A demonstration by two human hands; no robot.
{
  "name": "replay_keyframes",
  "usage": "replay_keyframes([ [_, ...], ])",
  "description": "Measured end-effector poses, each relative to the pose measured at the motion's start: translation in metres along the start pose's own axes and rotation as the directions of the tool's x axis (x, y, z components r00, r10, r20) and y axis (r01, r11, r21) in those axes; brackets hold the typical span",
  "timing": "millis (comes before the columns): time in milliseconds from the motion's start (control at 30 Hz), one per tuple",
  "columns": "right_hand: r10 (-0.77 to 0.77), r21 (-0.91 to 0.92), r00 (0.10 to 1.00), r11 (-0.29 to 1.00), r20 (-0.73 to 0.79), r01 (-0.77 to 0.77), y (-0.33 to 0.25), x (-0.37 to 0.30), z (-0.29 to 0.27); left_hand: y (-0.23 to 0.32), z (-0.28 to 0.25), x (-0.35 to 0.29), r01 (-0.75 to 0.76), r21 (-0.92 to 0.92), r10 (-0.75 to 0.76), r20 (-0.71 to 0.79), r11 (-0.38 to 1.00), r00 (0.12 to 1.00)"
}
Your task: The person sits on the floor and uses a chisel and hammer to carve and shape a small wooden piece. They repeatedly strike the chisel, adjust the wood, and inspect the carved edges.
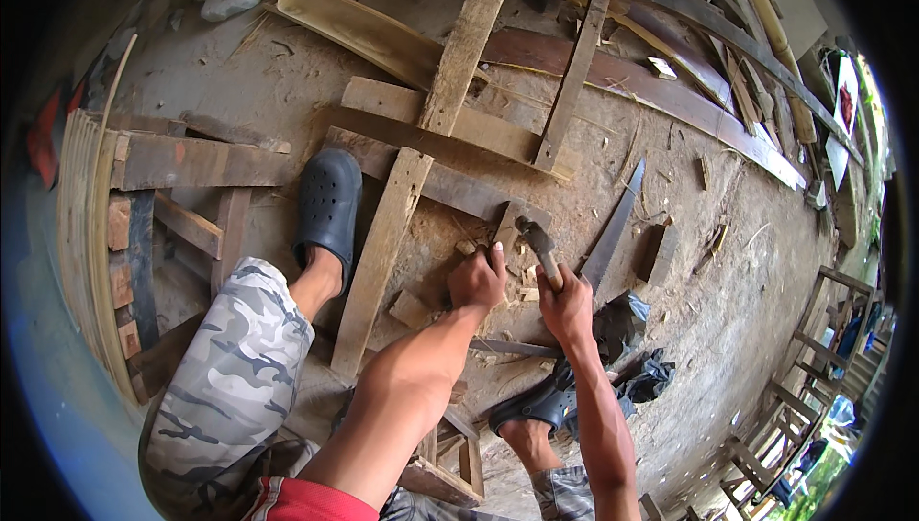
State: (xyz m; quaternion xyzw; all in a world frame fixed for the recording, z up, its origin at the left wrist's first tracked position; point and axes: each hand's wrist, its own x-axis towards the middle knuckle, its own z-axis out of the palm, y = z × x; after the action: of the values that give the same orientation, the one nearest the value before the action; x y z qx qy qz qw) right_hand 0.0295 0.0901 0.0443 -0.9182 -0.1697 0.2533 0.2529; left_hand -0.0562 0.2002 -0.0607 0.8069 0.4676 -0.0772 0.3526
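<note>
My right hand (567,308) grips a hammer (548,258) by its wooden handle. The dark metal hammer head lies against or just over the right side of a small wooden block (508,221). My left hand (476,280) is closed at the near end of that block, its thumb up along it; the curled fingers hide part of the grip. Beneath the block runs a weathered plank (464,189), joined to a longer upright board (383,258) on the left. Whether a nail is there is too small to tell.
A handsaw (616,222) lies right of the hammer, beside a short wood offcut (658,253). Black plastic (651,374) is crumpled near my right shoe (534,403). My left shoe (328,200) stands by the board. A wooden frame (469,42) and long planks lie beyond.
</note>
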Motion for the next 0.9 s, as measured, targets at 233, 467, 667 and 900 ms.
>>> replay_keyframes([
  [233,-0.088,0.013,0.994,0.996,-0.060,0.089,0.004,-0.005,0.001,0.000,0.000,-0.001,0.002,0.021,-0.002,-0.028,1.000,1.000],
  [467,-0.041,-0.091,0.998,0.995,0.052,0.046,0.007,-0.001,0.002,-0.001,0.002,-0.001,0.001,0.010,-0.001,-0.020,1.000,1.000],
  [667,-0.047,0.078,0.999,0.996,-0.023,0.049,0.011,-0.014,0.003,0.001,0.000,-0.001,0.038,0.046,-0.039,0.018,0.998,0.999],
  [900,-0.007,0.054,1.000,0.999,-0.002,0.007,0.015,-0.005,0.014,0.004,-0.004,-0.002,0.022,0.038,-0.023,0.025,0.999,0.999],
])
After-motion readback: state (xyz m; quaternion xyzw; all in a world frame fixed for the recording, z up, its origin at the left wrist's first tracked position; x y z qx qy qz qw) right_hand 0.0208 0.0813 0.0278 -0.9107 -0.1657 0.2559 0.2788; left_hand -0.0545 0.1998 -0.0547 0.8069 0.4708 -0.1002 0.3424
